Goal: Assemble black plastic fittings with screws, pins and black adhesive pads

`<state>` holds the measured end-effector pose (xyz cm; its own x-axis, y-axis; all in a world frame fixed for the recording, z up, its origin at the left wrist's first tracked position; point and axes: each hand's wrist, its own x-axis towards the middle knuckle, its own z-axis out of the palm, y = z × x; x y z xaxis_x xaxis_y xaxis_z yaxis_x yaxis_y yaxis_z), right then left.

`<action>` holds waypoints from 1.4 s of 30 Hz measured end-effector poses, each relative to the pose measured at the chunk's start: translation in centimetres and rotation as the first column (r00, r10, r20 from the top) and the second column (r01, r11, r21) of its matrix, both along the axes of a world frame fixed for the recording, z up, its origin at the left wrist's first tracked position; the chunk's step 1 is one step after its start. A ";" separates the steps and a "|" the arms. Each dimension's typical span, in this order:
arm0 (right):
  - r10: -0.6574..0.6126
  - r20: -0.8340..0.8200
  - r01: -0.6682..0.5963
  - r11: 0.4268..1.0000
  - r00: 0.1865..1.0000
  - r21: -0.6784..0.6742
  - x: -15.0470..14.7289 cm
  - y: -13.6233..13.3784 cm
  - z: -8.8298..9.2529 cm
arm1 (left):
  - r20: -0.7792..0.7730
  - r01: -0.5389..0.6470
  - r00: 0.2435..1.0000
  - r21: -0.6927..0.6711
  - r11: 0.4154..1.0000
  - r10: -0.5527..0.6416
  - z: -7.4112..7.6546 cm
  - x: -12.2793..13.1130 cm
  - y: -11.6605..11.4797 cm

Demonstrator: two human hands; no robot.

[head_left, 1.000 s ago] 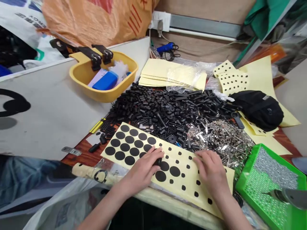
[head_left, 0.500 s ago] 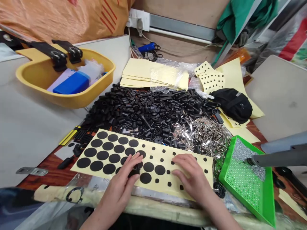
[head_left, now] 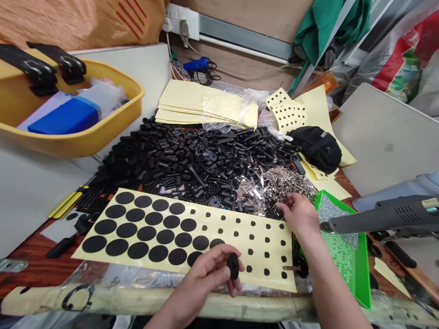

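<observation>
Black round rubber part [head_left: 233, 266] sits pinched in your left hand [head_left: 209, 274], just above the lower edge of the yellow adhesive sheet [head_left: 233, 249]. Your hands are well apart: your right hand [head_left: 298, 212], not gripping anything visible, hovers past the sheet's top right corner, beside silvery metal clips [head_left: 264, 192].

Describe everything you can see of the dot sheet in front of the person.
The dot sheet is a flat, pale yellow backing, paper-like, carrying matte black round dots: large ones in rows at its left end, small ones toward its right. It lies at a slant on clear plastic, its far edge meeting the heap of black parts. The left hand is over its near edge; contact cannot be told.
</observation>
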<state>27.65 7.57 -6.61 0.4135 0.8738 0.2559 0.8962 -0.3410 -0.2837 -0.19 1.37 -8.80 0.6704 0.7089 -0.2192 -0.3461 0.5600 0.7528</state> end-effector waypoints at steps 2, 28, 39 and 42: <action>-0.013 -0.016 0.012 1.000 1.000 -0.020 -0.1 0.4 0.0 | 0.012 0.000 1.000 -0.026 1.000 0.000 0.2 -0.1 0.1; 0.174 -0.589 0.003 0.958 0.789 0.287 -4.6 -2.3 5.9 | 0.193 -0.250 0.937 -0.204 0.947 0.289 2.7 -1.5 0.8; 0.233 -0.972 -0.170 0.957 -0.025 0.233 -13.0 -7.2 3.3 | 0.155 -0.388 0.903 -0.105 0.915 0.401 3.9 -1.1 0.1; 0.165 -0.986 -0.205 0.964 -0.030 0.167 -12.6 -7.1 3.1 | 0.134 -0.394 0.906 -0.081 0.915 0.402 3.9 -1.0 -0.1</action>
